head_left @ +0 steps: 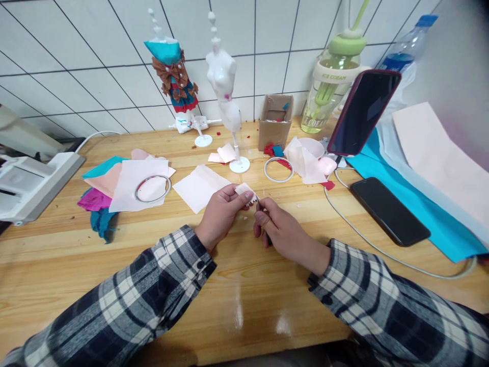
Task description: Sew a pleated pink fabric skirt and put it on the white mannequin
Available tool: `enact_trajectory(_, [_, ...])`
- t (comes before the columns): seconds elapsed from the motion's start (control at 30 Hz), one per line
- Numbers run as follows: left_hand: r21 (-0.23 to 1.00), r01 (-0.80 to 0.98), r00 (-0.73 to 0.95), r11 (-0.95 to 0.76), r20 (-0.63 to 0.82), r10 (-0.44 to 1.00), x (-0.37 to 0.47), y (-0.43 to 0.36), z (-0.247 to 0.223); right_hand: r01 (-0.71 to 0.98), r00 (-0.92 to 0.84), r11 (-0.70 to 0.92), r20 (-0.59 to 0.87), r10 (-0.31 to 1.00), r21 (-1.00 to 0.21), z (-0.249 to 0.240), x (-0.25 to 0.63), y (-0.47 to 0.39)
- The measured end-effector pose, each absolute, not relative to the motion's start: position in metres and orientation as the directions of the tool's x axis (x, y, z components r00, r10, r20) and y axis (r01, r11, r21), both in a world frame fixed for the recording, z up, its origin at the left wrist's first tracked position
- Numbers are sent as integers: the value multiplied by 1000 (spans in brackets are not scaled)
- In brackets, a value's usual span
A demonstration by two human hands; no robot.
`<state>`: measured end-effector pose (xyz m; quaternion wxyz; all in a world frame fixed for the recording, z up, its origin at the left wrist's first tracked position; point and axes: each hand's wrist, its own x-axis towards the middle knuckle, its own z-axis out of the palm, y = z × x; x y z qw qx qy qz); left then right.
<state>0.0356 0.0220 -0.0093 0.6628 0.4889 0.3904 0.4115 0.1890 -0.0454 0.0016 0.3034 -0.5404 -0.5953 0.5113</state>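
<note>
My left hand (222, 210) pinches a small folded piece of pale pink paper (244, 190), whose lower edge is cut into notches. Closed around small dark scissors (259, 205), my right hand (280, 227) meets the paper at its right end. Most of the scissors is hidden by my fingers. Just beyond my left hand lies a pale pink paper sheet (200, 186). Small square paper pieces (226, 153) lie by the base of a bare white mannequin (223, 76). Tiny paper scraps are scattered on the table near my hands.
Behind stand a dressed mannequin (175, 76), a cardboard box (275, 120) and a green-lidded bottle (332, 81). A propped phone (364, 112), a flat phone (389, 210) and a cable (355, 232) are at right. Rings (278, 169) and coloured paper (101, 178) lie on the wooden table (244, 306).
</note>
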Motion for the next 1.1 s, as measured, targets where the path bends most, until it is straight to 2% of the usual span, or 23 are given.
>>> enact_trajectory(0.17, [962, -199, 329, 186, -113, 937, 36, 23, -10, 353, -254, -111, -210, 944, -929, 5, 195, -43])
enact_trajectory(0.3, [937, -276, 317, 214, -121, 941, 36, 26, -11, 470, -158, -21, -108, 982, -882, 10, 210, -36])
enact_trajectory(0.4, [950, -195, 389, 245, -154, 908, 34, 27, -12, 561, -107, -23, -100, 989, -828, 12, 219, -30])
enact_trajectory(0.5, [967, -91, 440, 236, -173, 881, 32, 26, -12, 632, -169, -19, -161, 972, -775, 11, 221, -28])
enact_trajectory(0.7, [985, 0, 450, 174, -155, 879, 31, 27, -10, 666, -197, -7, -186, 963, -746, 10, 220, -27])
enact_trajectory(0.93, [987, 31, 460, 158, -154, 875, 30, 28, -10, 705, -133, -37, -184, 974, -709, 14, 225, -25])
enact_trajectory(1.1, [988, 52, 492, 147, -153, 857, 29, 28, -9, 708, -193, -4, -200, 961, -706, 12, 225, -24])
